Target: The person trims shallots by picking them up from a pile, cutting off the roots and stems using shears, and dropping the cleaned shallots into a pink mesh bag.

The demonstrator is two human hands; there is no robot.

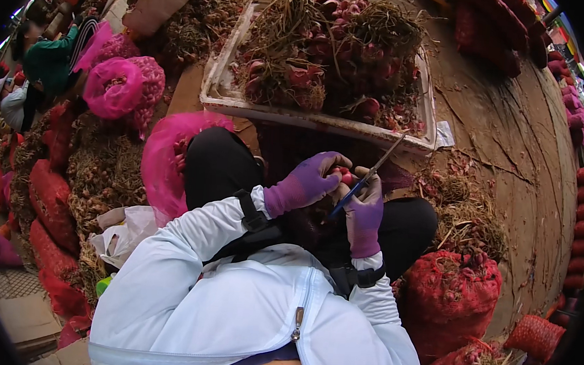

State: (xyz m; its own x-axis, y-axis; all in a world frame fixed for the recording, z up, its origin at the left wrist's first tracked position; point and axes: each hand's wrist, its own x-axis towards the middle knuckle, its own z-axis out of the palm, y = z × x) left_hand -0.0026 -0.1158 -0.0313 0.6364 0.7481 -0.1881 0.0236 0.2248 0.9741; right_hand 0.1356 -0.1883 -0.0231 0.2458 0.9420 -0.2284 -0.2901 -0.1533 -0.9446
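Note:
My left hand (303, 185), in a purple glove with a pale coating on the fingers, is closed around a reddish-pink shallot (345, 176) above my lap. Just beside it, my right hand (365, 209), gloved alike, grips a knife (350, 195). The knife has a blue handle and a long, thin, dull blade pointing up and to the right. My fingers cover part of the shallot, and both hands are close together. Beyond them stands a white foam tray (270, 115) piled with shallots (307, 81) and their dry, stringy tops.
Pink mesh bags (170, 166) lie at my left, near a white plastic bag (123, 238). Full red sacks (455, 291) stand at my right beside dry trimmings (467, 217). A person in a green top (49, 64) sits at the far left.

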